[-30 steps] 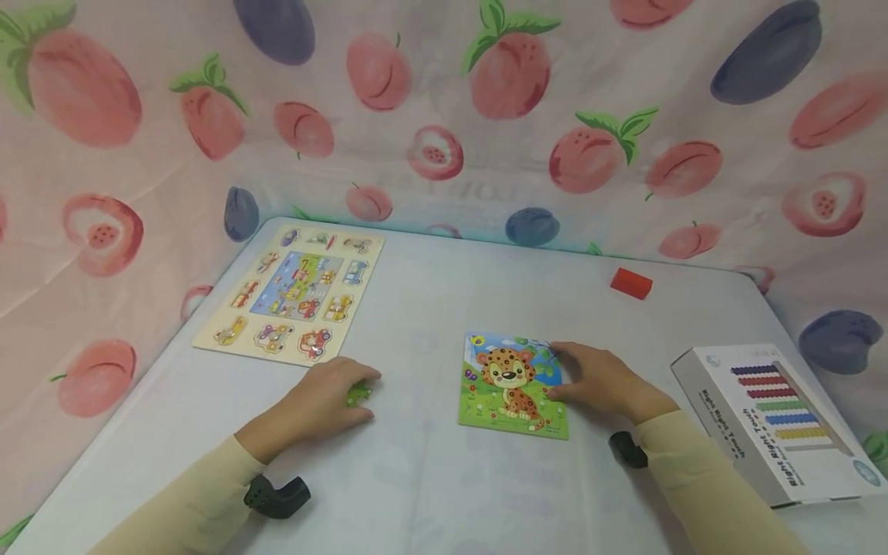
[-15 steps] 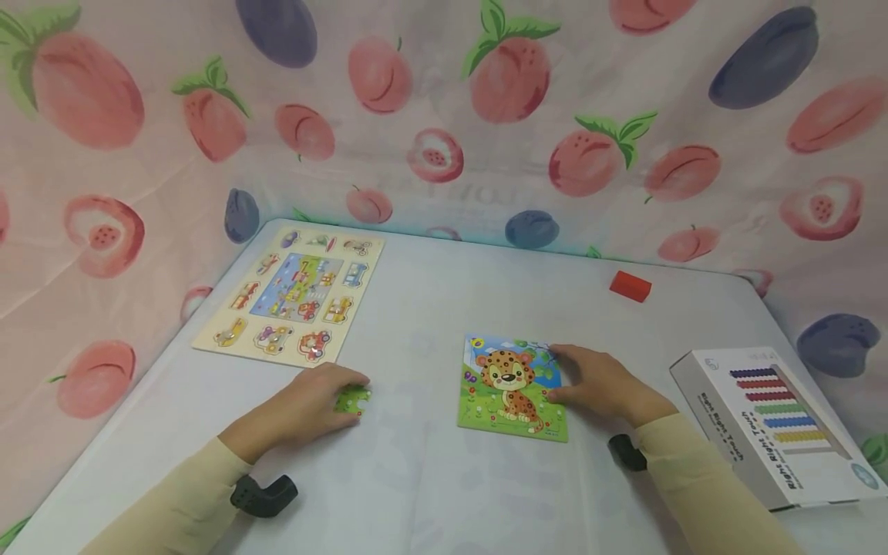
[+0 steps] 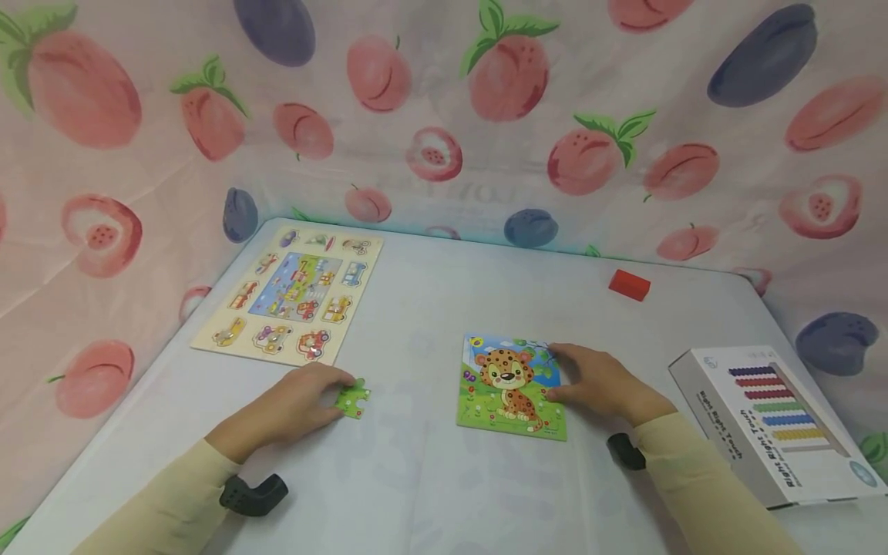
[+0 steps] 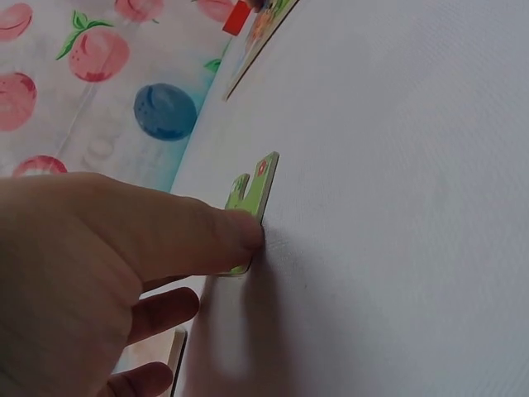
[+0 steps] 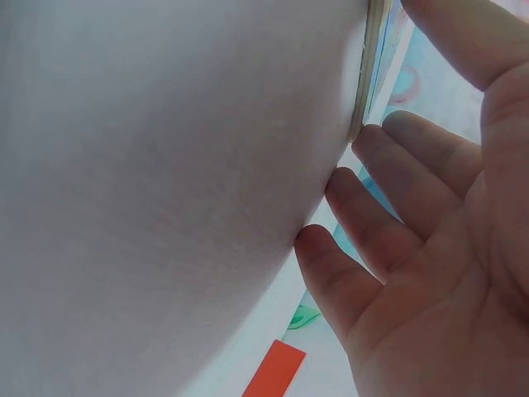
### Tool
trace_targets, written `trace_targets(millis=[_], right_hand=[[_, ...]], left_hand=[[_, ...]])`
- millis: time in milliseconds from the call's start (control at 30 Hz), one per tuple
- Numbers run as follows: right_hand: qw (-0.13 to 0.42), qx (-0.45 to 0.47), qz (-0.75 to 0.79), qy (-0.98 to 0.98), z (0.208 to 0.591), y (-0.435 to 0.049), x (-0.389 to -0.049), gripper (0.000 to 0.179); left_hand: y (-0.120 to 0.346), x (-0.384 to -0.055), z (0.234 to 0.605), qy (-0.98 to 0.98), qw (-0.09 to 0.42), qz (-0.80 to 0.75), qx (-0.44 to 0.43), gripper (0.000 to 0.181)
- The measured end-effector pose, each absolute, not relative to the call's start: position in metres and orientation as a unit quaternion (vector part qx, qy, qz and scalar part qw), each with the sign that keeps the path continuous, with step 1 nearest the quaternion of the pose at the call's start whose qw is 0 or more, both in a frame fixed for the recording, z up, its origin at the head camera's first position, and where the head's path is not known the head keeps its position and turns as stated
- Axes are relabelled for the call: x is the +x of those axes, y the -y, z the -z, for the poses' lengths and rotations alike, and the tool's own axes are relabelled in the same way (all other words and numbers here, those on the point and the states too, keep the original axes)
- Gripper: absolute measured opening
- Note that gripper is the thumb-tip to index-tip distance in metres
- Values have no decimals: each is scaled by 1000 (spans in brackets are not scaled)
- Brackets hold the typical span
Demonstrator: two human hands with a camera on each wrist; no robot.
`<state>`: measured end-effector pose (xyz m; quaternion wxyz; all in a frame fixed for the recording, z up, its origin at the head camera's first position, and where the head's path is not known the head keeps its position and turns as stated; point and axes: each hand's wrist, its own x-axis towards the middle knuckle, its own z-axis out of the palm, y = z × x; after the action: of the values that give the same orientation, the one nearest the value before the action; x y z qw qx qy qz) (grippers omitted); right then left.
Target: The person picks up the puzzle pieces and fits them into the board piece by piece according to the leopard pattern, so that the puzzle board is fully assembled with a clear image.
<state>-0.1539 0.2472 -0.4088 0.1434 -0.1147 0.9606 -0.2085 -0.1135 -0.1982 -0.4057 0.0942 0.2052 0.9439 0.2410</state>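
Note:
My left hand (image 3: 287,408) pinches a small green jigsaw piece (image 3: 357,401) between thumb and fingers, just in front of a board at the left. In the left wrist view the piece (image 4: 258,184) tilts up close over the table, with the thumb across its face and the other fingers lower down. At the middle right lies a square leopard jigsaw (image 3: 479,405). My right hand (image 3: 600,384) touches its right side, index finger near the far corner and thumb lower down. Seen from the right wrist, the fingers are extended beside the jigsaw's edge (image 5: 370,74).
A wooden vehicle puzzle board (image 3: 208,338) lies at the back left. Toward the back right sits a red block (image 3: 630,284). A white box (image 3: 763,432) with coloured rows pictured on it stands right of my right arm. Fruit-print cloth (image 3: 486,146) hangs behind the table.
My left hand has drawn back slightly left and toward me with the green jigsaw piece, showing more of it now. The right hand and the leopard jigsaw stay in place.

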Motion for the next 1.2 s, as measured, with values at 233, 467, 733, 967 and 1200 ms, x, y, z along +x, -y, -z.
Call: trace_targets(millis=[233,467,733,967,1200], right_hand=[[140,-117,207,-961,409,-247,-153,82],[141,-111,206,-962,408,-246,-153,82],[145,-105,205,-962,408,-245,-153,82],[145,-109,207,-961,407,-245,-153,82],[143,-114,206,-961,408,-246,-153,82]], left_hand=[[199,-116,406,-945,95,-235,205,38],[198,-119,408,-945,86,-232,215,37],[190,-121,411,-941,87,-245,218,37],[175,-125,415,-934,84,-245,246,37],[156,-128,417,-929,83,-244,266,35]])
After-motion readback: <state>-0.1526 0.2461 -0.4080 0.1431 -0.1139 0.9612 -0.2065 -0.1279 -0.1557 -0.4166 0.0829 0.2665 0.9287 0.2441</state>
